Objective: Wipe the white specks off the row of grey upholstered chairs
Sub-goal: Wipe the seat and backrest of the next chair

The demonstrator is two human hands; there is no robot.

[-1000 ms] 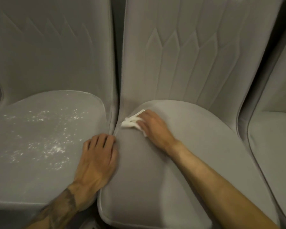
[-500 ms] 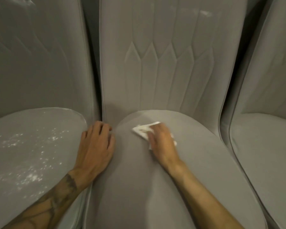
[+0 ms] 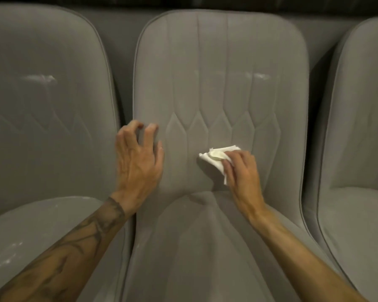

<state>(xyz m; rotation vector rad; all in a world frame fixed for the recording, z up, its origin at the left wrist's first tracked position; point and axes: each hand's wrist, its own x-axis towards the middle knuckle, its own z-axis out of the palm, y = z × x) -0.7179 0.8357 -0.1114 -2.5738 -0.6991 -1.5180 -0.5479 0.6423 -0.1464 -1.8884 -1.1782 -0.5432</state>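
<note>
Step in hand: wiping the lower backrest of the middle chair [image 3: 223, 62]. The right hand [image 3: 241, 171] pinches a crumpled white cloth [image 3: 216, 156] under curled fingers and presses it flat on the quilted panel, just above the seat crease. The left hand [image 3: 138, 162] lies on the left side of the same backrest, fingers bent and spread with their tips at the piped edge. Whether they hook round that edge I cannot tell, but it looks like a brace. To do this well, judged: keep the brace firm so the back does not rock, and work the cloth upward in overlapping strokes along the stitch lines toward the white smear [image 3: 259, 75] high on the right of this backrest, refolding to a clean face so powder lifts rather than spreads. Remaining work is visible – a streak [image 3: 40, 78] on the left chair [image 3: 42, 127] backrest and specks [image 3: 6, 257] on its seat. The right chair [image 3: 362, 127] shows no marks that I can make out.
</note>
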